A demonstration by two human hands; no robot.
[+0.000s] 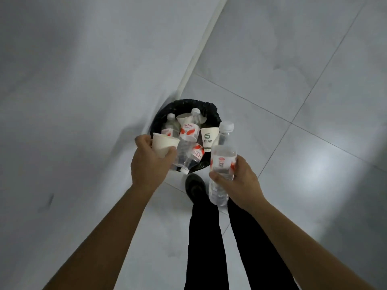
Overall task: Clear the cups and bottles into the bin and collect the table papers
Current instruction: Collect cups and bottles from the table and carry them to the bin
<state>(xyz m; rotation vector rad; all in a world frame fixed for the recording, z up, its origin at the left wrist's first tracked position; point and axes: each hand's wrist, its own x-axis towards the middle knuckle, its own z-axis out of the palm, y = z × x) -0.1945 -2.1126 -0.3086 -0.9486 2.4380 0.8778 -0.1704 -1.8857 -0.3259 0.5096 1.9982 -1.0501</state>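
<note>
Stands over a bin [157, 120] lined with black plastic, on a tiled floor [293, 80] against a white wall [83, 70]. Grips a plain white cup [164, 145] in the left hand [149, 164], fingers curled round its side, above the bin's near-left rim. Holds a clear bottle [222, 162] in the right hand [243, 182], thumb and fingers wrapped round its lower half, white cap pointing away, just beside the bin's right rim. Carries a red-and-white label on that bottle, print too blurred to read. Piled inside the bin: loose bottles [189, 132], clear, white-capped, with red-and-white labels in red script, not legible. Among them a second cup [209, 139], white, with a green "S" logo and a line of small characters beneath, too small to read. Just in front of the bin, a dark shoe [194, 185] and black trousers [204, 237].
</note>
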